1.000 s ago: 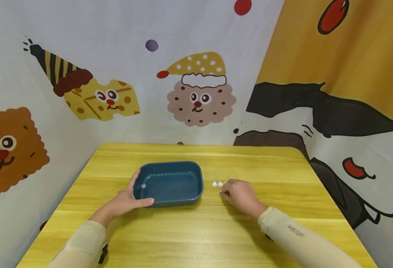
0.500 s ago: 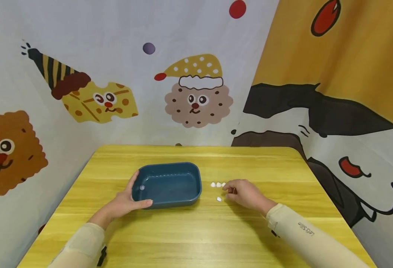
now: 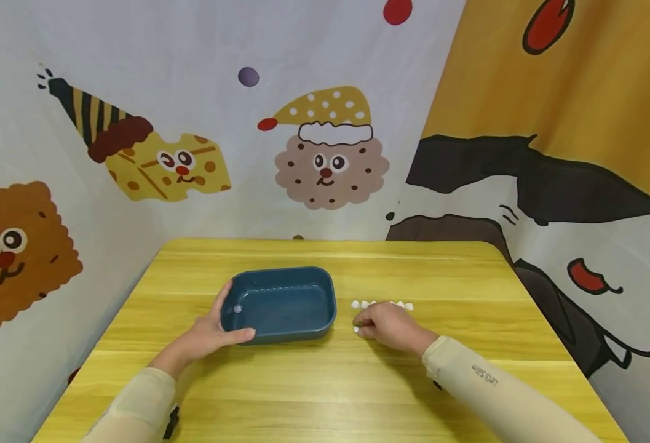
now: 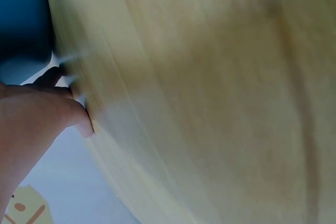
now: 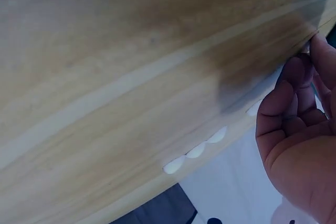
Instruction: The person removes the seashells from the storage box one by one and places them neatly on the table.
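My left hand (image 3: 211, 332) grips the left end of a dark blue rectangular tub (image 3: 280, 337), thumb over its front rim and fingers along its left side. In the left wrist view the fingers beside the tub (image 4: 23, 19) are partly hidden. Right of the tub, my right hand (image 3: 388, 326) is low over the table, its curled fingertips at a small white piece (image 3: 356, 330), which they partly cover. Behind that hand lies a row of several small white pieces (image 3: 409, 306), its middle hidden by the hand. The right wrist view shows thumb and forefinger tips close together.
A small pale round spot or bead (image 3: 238, 308) is inside the tub at its left end. The yellow wood-grain table (image 3: 325, 394) ends at a printed cloth (image 3: 192, 61) with cartoon figures, at the back and sides.
My right hand moved from the row toward the tub and nearer me. A single white piece, lying apart half a second ago, is now at its fingertips. The left hand kept its grip.
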`<state>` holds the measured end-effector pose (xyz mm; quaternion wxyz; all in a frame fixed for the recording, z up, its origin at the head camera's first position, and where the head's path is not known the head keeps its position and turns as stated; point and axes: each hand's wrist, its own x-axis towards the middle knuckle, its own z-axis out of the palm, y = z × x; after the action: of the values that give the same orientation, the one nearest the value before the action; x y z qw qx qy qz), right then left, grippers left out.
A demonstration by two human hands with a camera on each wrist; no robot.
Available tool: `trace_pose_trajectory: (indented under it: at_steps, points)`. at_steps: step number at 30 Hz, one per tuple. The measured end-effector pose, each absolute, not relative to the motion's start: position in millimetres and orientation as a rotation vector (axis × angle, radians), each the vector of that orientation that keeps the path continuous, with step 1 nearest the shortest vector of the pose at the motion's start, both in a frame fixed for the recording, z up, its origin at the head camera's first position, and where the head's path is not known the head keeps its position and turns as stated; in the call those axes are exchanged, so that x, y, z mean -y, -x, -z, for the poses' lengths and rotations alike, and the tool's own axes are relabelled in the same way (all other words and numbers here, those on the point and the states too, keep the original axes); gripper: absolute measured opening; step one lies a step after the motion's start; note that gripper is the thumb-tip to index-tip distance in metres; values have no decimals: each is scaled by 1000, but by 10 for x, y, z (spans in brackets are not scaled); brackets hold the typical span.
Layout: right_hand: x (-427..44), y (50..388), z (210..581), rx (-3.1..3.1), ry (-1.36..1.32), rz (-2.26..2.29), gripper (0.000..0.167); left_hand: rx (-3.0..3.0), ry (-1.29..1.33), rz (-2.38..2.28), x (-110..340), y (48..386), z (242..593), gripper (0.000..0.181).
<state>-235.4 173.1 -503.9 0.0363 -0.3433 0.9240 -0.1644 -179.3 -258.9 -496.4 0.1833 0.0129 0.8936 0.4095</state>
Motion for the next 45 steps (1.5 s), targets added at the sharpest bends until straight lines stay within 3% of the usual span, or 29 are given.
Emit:
trace_pose_trajectory:
  at_steps: [14,19,23,30,45]
  points:
    - [-1726,2367,5043,-2827,1077,605,2,-2512,-8,-1164,2616,1794,4984,131]
    - [-1685,2352,5033,-2829,1289,469,18,-2511,5,-1177,2623,1786,5009,130]
    - [-1640,2346,5021,-2845,1345,394,15,-2517,9,-1173,2618,1781,5020,130]
    - [-1628,2345,5006,-2868,1187,404,4,-2511,12,-1177,2595,1781,5011,129]
    - [-1672,2350,5038,-2844,1039,551,4,-2521,6,-1153,2587,1781,5002,130]
